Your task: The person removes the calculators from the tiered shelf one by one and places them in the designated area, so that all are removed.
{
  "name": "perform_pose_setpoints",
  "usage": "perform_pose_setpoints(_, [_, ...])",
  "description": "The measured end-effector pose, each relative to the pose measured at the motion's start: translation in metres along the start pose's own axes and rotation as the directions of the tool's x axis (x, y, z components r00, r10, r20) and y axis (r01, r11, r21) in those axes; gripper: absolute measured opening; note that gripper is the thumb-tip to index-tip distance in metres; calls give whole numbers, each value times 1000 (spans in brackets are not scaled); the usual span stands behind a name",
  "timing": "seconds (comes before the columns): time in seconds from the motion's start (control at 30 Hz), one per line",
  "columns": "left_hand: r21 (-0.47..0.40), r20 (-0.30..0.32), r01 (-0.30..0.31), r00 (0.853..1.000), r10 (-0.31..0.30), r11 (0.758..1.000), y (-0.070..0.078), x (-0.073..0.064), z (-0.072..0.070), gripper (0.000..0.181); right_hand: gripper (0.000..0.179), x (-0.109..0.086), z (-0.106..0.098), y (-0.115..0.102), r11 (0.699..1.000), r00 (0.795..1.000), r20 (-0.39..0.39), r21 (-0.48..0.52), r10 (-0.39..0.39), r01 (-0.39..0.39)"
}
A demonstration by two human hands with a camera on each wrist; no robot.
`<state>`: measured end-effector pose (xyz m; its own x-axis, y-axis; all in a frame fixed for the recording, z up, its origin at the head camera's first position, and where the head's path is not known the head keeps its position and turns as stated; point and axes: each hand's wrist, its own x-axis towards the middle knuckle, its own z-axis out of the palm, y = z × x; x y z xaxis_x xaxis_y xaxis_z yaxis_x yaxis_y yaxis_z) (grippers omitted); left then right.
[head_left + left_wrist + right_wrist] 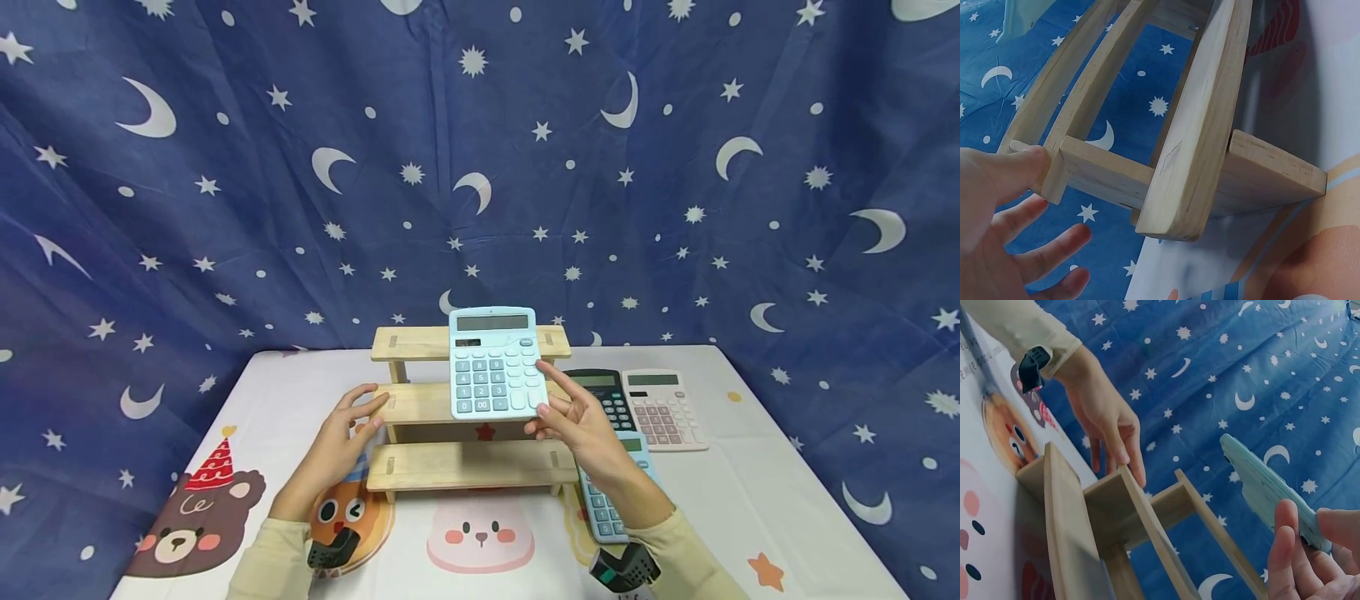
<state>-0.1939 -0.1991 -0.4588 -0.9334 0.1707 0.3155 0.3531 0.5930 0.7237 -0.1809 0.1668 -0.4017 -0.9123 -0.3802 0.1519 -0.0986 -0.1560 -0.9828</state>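
Observation:
My right hand (585, 429) holds a light blue calculator (491, 333) by its lower right edge, its keys and display facing me. The calculator is upright in front of the upper boards of a three-tier wooden display shelf (465, 467). Seen from the right wrist, the calculator (1266, 487) shows edge-on, pinched between thumb and fingers and apart from the shelf boards. My left hand (337, 442) pinches the left end of the shelf's middle board with thumb and index finger. In the left wrist view, the other fingers (1054, 253) spread away from the wood.
Right of the shelf lie a black calculator (600, 379), a white calculator with pinkish keys (663, 404) and another light blue calculator (600, 508), partly under my right forearm. A cartoon-printed cloth (720, 500) covers the table. Behind hangs a dark blue star-and-moon curtain (510, 208).

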Motion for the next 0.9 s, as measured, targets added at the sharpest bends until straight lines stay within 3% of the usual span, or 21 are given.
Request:
perform_pose_setpoints(0.37, [-3,0,-2,1000,2,1000,0,0,0,40,70,-16,-15,1,999,999,7,1,-38,38])
perform_pose_setpoints(0.9, [-9,3,1,1000,-1,1000,0,-1,0,40,69,-39,-36,2,999,999,11,-32,-32,32])
